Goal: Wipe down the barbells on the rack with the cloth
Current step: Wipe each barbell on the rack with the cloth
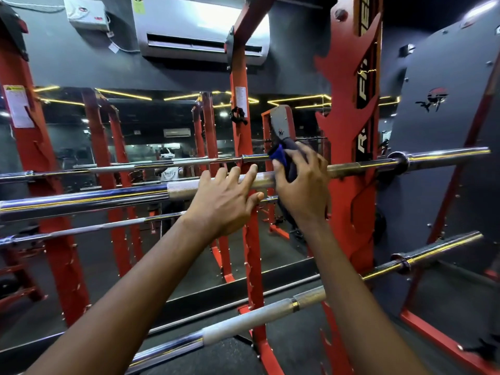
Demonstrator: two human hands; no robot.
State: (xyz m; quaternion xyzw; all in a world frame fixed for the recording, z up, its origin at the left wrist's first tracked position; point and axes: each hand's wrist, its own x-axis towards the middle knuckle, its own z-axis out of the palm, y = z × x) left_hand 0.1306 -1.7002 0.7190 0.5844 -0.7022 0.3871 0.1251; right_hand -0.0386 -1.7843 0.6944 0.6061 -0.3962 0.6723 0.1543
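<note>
Bar (108, 197): lying across the rack (349, 136); long axis running left to right, passing in front of both arms.
Cloth (278, 156): dark, blue edge showing; sitting on the bar's knurled stretch near the rack, draping down behind the palm.
Right grip (304, 185): clenching the cloth, pressing it against the bar from the near side.
Left grip (224, 203): released; fingers lying near straight over the bar top, thumb reaching below, touching bare steel just left of the cloth.
Nearer grip: the right one, being on the cloth; the left one apparently only bracing.
Key relation: cloth sitting between left grip and collar (400, 161); stroke having to run along the axis, not across it.
Way right: short open run of bar reaching to the collar, probably taking the next pass.
Way left: being blocked by the left grip; long chrome run beyond likely needing that grip shifting first.
Lower bar (243, 323): resting below, well apart from both grips, seemingly awaiting its turn.
Risk: bar possibly rolling under a hard rub.
</note>
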